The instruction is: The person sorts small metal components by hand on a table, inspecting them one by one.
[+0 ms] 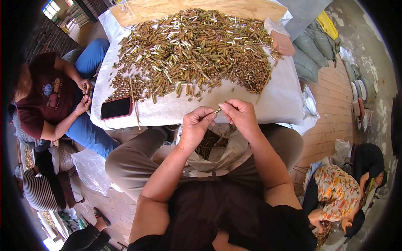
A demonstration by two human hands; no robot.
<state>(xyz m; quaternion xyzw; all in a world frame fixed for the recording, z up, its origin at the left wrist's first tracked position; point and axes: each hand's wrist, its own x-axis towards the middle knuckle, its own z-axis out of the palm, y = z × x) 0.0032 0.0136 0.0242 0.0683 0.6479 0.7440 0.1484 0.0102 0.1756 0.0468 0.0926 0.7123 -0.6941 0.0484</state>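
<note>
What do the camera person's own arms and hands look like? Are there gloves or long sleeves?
No gloves! The left hand and right hand are both bare, with the fingers uncovered. The arms are bare past the elbows, up to short, loose, black sleeves. I can't see a watch or bracelet on either wrist.
</note>
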